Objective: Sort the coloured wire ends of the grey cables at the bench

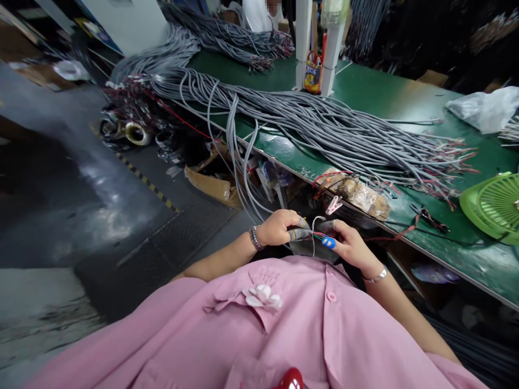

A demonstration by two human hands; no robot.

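Observation:
Between my two hands is the stripped end of a grey cable (pixel 311 232), with thin coloured wires (pixel 318 235) and pale strands fanned out of it. My left hand (pixel 279 228) pinches the grey jacket; grey covers wrap its thumb and finger. On the other side my right hand (pixel 349 244) closes on the coloured wires, a blue cover on its thumb and a grey one on a finger. Just above them a pink clothespin (pixel 334 205) sits at the bench edge. Grey cable loops (pixel 239 156) hang from the bench toward my left hand.
A long bundle of grey cables (pixel 308 119) lies along the green bench (pixel 279 146). A taped block (pixel 359 195), pliers (pixel 432 219) and a green fan (pixel 494 205) are at its right. Cardboard (pixel 214 183) lies below. A person (pixel 259 16) is beyond the bench.

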